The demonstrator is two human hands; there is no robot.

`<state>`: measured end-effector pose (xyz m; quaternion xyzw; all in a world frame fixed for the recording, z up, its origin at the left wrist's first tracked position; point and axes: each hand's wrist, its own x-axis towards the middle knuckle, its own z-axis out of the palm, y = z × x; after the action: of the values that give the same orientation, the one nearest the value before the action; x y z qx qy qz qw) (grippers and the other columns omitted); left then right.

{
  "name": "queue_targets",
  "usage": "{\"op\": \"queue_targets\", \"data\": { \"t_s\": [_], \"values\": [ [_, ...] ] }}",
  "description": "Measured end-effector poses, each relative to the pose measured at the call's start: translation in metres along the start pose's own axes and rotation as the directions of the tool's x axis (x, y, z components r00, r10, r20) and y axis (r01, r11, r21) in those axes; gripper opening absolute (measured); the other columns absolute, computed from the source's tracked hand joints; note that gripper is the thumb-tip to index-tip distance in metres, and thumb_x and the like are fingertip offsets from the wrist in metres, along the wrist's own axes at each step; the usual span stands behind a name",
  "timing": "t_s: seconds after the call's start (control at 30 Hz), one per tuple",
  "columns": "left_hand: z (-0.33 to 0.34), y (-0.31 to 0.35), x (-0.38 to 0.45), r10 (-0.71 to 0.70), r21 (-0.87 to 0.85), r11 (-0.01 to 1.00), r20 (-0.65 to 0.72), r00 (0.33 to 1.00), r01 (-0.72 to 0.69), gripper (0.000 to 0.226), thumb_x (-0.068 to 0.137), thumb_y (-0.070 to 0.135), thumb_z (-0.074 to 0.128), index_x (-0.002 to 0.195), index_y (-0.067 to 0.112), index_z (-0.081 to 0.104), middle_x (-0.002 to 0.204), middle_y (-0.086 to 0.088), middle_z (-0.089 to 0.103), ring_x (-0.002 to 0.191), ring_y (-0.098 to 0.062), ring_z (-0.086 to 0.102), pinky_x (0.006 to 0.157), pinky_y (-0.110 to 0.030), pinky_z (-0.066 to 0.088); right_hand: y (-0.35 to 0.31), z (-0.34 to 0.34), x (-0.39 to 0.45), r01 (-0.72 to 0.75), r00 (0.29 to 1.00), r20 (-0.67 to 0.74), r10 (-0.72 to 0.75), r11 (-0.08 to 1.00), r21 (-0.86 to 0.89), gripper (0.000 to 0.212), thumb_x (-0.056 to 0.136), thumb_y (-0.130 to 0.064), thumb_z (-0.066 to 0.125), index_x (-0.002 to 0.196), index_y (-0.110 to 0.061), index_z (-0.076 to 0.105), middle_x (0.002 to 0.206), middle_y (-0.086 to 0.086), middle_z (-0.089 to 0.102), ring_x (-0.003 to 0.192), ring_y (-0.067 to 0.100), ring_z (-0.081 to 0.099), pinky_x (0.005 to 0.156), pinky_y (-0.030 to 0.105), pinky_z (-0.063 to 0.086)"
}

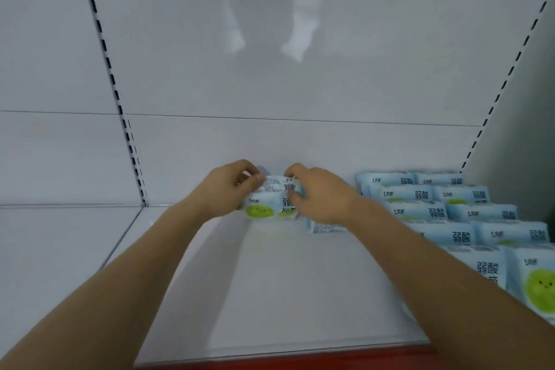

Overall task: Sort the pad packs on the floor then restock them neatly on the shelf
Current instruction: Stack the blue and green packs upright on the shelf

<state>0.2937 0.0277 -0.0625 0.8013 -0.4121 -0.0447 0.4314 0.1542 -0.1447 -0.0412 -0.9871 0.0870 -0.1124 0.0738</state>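
Both hands [228,189] [321,192] gripping pad pack [271,204], between them

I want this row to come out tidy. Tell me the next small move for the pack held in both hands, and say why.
Probably slide the pad pack right, toward the stocked packs, then let go. The left hand and right hand both grip it near the back of the shelf, with bare shelf and another small pack lying between it and the rows.
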Motion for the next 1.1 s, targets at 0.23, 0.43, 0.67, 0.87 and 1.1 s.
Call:
{"op": "queue_targets", "data": {
  "t_s": [0.23,0.43,0.67,0.87,1.1],
  "values": [
    [0.008,0.002,-0.001,-0.175,-0.187,0.967,-0.005,0.985,0.171,0.033,0.099,0.048,0.054,0.108,0.017,0.063,0.096,-0.005,0.067,0.079,-0.019,0.069,0.056,-0.032,0.059,-0.004,0.003,0.011,-0.005,0.998,0.060,0.011,0.995,-0.097,0.045,0.102,-0.052,0.044,0.135,-0.025,0.056,0.118,0.006,0.061,0.114,0.026,0.053,0.094,0.043,0.047],
    [0.011,-0.018,0.003,-0.069,0.008,0.998,-0.024,0.997,0.069,0.049,0.087,0.032,0.076,0.129,0.025,0.051,0.112,-0.001,0.065,0.093,-0.018,0.065,0.082,-0.037,0.058,-0.008,0.008,0.023,-0.021,0.999,-0.051,0.005,0.948,-0.318,0.038,0.107,-0.041,0.034,0.125,-0.022,0.062,0.121,0.004,0.057,0.117,0.027,0.047,0.088,0.037,0.035],
    [0.029,-0.012,0.007,-0.032,0.259,0.963,-0.149,0.988,0.070,0.053,0.091,0.041,0.067,0.133,0.023,0.040,0.119,-0.004,0.053,0.098,-0.029,0.061,0.084,-0.038,0.049,0.004,-0.009,0.015,-0.095,0.992,0.035,0.119,0.908,-0.408,0.040,0.102,-0.028,0.039,0.141,-0.020,0.045,0.132,0.006,0.053,0.124,0.028,0.046,0.100,0.043,0.039],
    [0.032,0.000,-0.005,0.372,0.583,0.801,-0.306,0.876,-0.137,0.056,0.083,0.024,0.072,0.132,0.007,0.051,0.118,-0.015,0.054,0.101,-0.039,0.055,0.074,-0.044,0.052,0.022,-0.031,-0.006,-0.123,0.917,0.300,0.263,0.902,-0.414,0.079,0.086,-0.056,0.056,0.153,-0.025,0.029,0.143,0.005,0.050,0.129,0.028,0.047,0.106,0.043,0.042],
    [0.073,0.041,-0.018,0.215,0.500,0.805,0.257,0.942,-0.320,0.044,0.098,0.036,0.052,0.136,0.019,0.042,0.114,-0.006,0.065,0.102,-0.030,0.060,0.081,-0.039,0.049,0.030,-0.011,-0.011,0.009,0.927,0.313,0.208,0.820,-0.572,0.050,0.079,-0.047,0.069,0.121,-0.025,0.053,0.110,0.001,0.064,0.104,0.025,0.061,0.088,0.036,0.046]
  ]
}}
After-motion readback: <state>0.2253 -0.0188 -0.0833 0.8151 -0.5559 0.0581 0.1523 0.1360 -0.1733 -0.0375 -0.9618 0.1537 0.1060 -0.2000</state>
